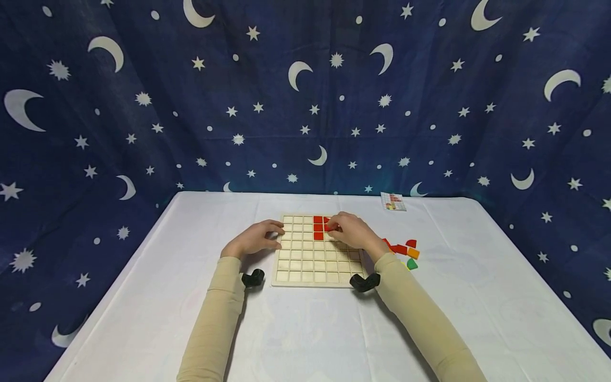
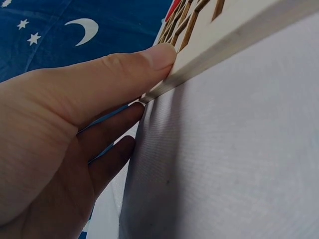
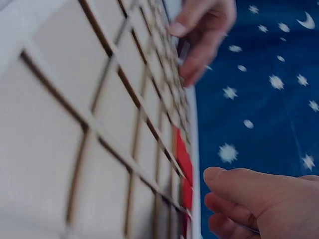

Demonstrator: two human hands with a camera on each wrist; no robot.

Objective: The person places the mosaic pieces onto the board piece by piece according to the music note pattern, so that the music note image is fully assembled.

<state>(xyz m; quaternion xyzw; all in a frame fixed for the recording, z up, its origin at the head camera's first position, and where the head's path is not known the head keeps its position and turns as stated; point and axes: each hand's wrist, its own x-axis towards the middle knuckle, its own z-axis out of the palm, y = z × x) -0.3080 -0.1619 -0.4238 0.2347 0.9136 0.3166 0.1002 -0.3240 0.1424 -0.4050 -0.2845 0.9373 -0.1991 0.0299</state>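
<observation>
A pale wooden grid board (image 1: pixel 296 262) lies flat on the white table. Several red tiles (image 1: pixel 318 228) sit in its upper cells, in the fourth column and the one beside it. My left hand (image 1: pixel 258 237) rests at the board's left edge; in the left wrist view its thumb (image 2: pixel 159 56) touches the rim, with the other fingers beside it. Over the upper right of the board, my right hand (image 1: pixel 353 231) has its fingertips by the red tiles (image 3: pixel 183 159). The right wrist view shows no tile between thumb and fingers. That hand partly hides the board's right columns.
Right of the board lie loose red, orange and green pieces, among them an orange piece (image 1: pixel 413 253) and a green one (image 1: pixel 412 263), partly behind the right forearm. A small printed pattern card (image 1: pixel 393 201) lies near the back edge. A starry blue curtain (image 1: pixel 267 95) hangs behind.
</observation>
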